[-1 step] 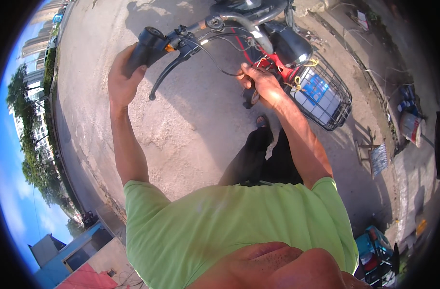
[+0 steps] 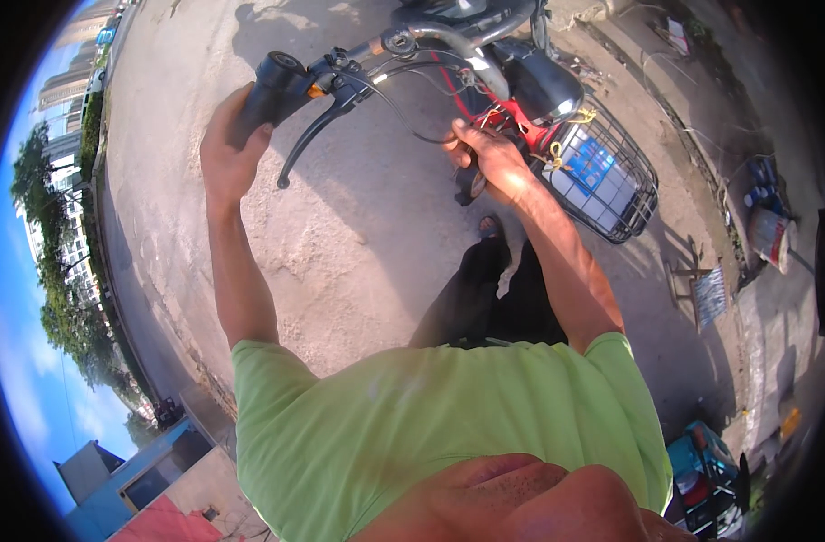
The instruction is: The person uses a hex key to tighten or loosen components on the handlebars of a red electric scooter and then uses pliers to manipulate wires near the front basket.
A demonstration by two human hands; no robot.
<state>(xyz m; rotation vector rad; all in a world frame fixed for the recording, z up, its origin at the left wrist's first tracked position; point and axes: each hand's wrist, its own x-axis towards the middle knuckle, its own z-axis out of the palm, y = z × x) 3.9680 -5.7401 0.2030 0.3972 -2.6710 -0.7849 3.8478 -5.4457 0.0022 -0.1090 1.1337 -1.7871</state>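
Note:
My left hand (image 2: 229, 154) is wrapped round the black handlebar grip (image 2: 277, 88) of a bike, with the thumb along its near side. Beside the grip a black brake lever (image 2: 319, 128) points toward me. My right hand (image 2: 487, 155) is closed, its fingertips pinched at the end of a thin black cable (image 2: 396, 110) that curves down from the handlebar (image 2: 376, 47). The very tip of that cable is hidden in the fingers. Just beyond the right hand sits the red frame (image 2: 532, 134) of the bike.
A wire basket (image 2: 649, 185) holding a white and blue container (image 2: 591, 167) is right of my right arm. A black seat (image 2: 543, 83) sits above it. Farther right are a small stool (image 2: 706, 294) and a bucket (image 2: 770, 237). My sandalled foot (image 2: 490, 227) stands on the concrete.

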